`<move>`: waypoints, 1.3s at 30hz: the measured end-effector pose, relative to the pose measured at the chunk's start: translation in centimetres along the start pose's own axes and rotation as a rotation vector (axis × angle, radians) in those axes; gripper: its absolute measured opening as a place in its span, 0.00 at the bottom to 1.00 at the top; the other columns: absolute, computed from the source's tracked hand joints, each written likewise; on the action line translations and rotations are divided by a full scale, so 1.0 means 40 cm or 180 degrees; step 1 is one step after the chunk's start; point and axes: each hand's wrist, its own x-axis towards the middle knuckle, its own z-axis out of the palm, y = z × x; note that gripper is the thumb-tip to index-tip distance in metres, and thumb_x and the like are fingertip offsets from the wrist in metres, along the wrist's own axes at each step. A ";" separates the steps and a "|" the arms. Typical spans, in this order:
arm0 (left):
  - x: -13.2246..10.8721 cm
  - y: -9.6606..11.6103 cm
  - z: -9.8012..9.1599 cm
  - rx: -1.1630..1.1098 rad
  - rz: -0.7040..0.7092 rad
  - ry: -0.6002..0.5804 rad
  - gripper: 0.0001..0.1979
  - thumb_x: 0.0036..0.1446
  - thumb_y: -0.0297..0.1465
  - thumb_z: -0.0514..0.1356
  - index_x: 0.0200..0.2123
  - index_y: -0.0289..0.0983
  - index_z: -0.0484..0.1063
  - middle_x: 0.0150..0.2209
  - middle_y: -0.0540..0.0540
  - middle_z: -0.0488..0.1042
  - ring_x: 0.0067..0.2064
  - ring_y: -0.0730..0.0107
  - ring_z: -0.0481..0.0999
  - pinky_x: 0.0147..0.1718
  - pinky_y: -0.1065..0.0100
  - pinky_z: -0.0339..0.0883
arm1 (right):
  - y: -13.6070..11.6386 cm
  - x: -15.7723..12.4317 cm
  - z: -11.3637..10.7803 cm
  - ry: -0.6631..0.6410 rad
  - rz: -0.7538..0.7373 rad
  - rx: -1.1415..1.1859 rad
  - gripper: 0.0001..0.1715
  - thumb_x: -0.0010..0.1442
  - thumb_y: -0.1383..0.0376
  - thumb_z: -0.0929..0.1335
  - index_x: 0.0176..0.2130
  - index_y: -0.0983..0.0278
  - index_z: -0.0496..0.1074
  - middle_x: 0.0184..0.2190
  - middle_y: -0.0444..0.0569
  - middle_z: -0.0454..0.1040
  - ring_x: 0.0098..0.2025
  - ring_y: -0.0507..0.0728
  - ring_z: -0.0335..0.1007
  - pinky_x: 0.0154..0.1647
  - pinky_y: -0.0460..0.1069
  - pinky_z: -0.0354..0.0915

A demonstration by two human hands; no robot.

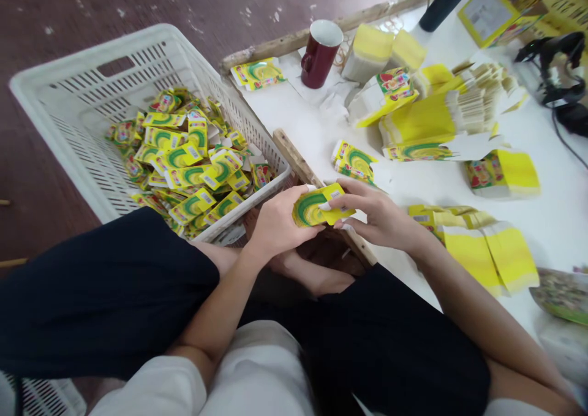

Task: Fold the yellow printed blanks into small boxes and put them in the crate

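A small yellow and green printed carton [309, 209] is held between my two hands, over the table's wooden edge. My left hand [278, 220] is closed round its left end. At its right end, the fingers of my right hand [374, 212] pinch the carton, with the thumb below and the fingers above. To the left, the white plastic basket [73, 125] holds a heap of similar small cartons [188, 158]. On the table just beyond my right hand lies another flat yellow carton [353, 160].
Stacks of flat yellow cartons [418, 125] cover much of the white table [294, 111]. A maroon mug [320, 57] and a dark cup [443, 5] stand at the far edge. More cartons [487, 247] lie at the right, near a plastic bag [563, 293] and a black cabled object [558, 67].
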 end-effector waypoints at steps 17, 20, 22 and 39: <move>0.064 -0.056 -0.003 -0.4302 -0.2180 0.2536 0.24 0.62 0.56 0.56 0.45 0.41 0.69 0.56 0.39 0.67 0.59 0.62 0.73 0.56 0.62 0.73 | 0.310 -0.073 0.039 0.1435 0.2386 -0.1302 0.16 0.56 0.60 0.70 0.43 0.62 0.65 0.45 0.62 0.71 0.49 0.70 0.67 0.54 0.68 0.65; 0.059 -0.039 0.019 -0.4427 -0.2308 0.2203 0.15 0.65 0.46 0.58 0.41 0.40 0.69 0.50 0.42 0.71 0.50 0.67 0.77 0.49 0.66 0.76 | 0.330 -0.072 0.049 0.1300 0.2538 -0.1410 0.16 0.53 0.63 0.70 0.40 0.61 0.63 0.43 0.62 0.70 0.49 0.70 0.66 0.54 0.66 0.64; 0.054 -0.030 0.033 -0.4473 -0.2297 0.2101 0.10 0.66 0.40 0.59 0.40 0.39 0.69 0.45 0.45 0.73 0.43 0.71 0.78 0.42 0.70 0.76 | 0.331 -0.066 0.047 0.1343 0.2613 -0.1337 0.19 0.50 0.61 0.72 0.37 0.59 0.61 0.40 0.58 0.70 0.46 0.69 0.66 0.51 0.64 0.65; -0.006 0.054 0.088 -0.4202 -0.1078 0.1284 0.33 0.44 0.60 0.68 0.45 0.42 0.74 0.45 0.43 0.78 0.55 0.52 0.77 0.52 0.57 0.73 | -0.097 0.048 0.058 -0.0009 0.0539 0.0655 0.12 0.56 0.74 0.64 0.38 0.59 0.63 0.31 0.42 0.69 0.30 0.53 0.65 0.33 0.48 0.64</move>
